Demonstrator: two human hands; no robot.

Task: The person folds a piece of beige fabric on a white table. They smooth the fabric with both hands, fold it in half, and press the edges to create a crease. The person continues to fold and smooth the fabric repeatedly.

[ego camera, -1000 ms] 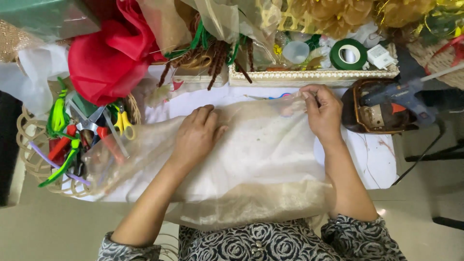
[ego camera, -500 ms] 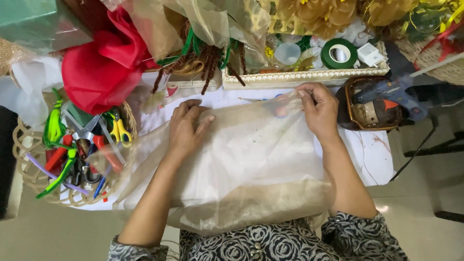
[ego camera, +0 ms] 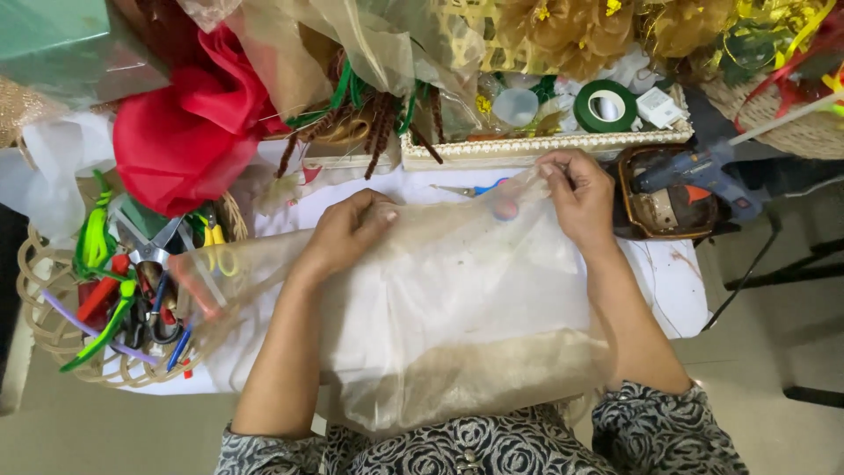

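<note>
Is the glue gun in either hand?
No, the glue gun sits apart in its holder; both hands rest on the sheer fabric.

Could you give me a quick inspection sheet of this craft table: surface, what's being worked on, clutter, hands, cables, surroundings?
Surface: white table, mostly covered.
Job's things: sheer beige fabric spread flat, hanging over the near edge.
Clutter: wicker basket with scissors and coloured pipe cleaners on the left; red fabric; cream tray holding a green tape roll; glue gun on a brown stand.
Hands: left hand pressed flat on the fabric; right hand pinching its far edge.
Cables: one dark cord drops off the table's right side.
Surroundings: gold and yellow decorations at the back; beige floor.
</note>
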